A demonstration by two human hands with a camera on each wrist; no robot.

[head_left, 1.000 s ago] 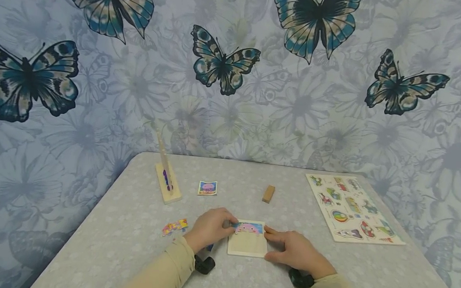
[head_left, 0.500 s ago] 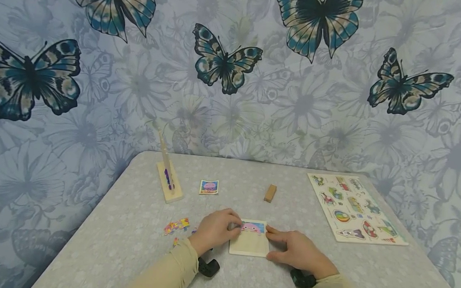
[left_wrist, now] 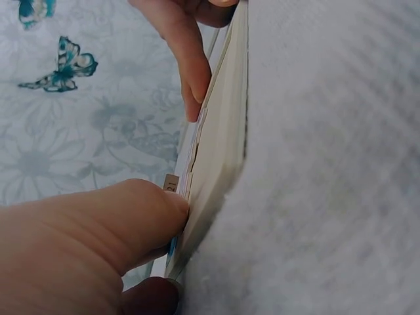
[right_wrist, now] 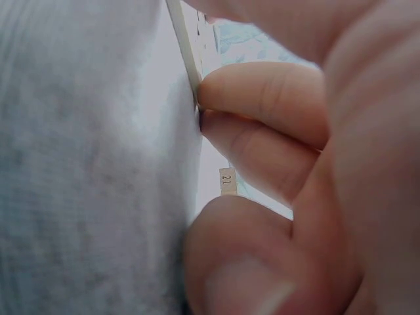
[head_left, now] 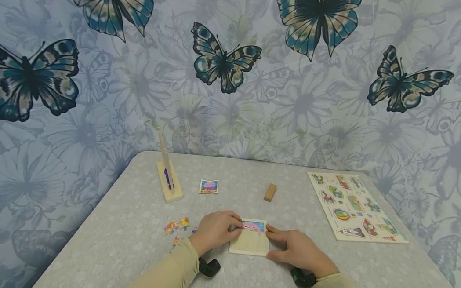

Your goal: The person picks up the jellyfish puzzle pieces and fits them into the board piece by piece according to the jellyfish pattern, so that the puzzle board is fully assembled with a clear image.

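Observation:
A small square wooden puzzle tray lies in front of me, with a strip of joined jigsaw pieces along its far side, showing a pink face on blue. Over its far left corner, my left hand pinches a puzzle piece between thumb and curled fingers; only a blue sliver of the piece shows in the left wrist view. My right hand rests against the tray's right edge, fingers extended towards the far corner and thumb near the close corner. In the right wrist view, two fingertips touch the tray's side.
Loose colourful jigsaw pieces lie left of my left hand, partly hidden by it. Farther back are a picture card, a wooden block and an upright wooden stand. A large picture board lies at the right.
My left hand has shifted slightly right over the tray and now covers more of the picture's left end. The right hand keeps its place at the tray's edge.

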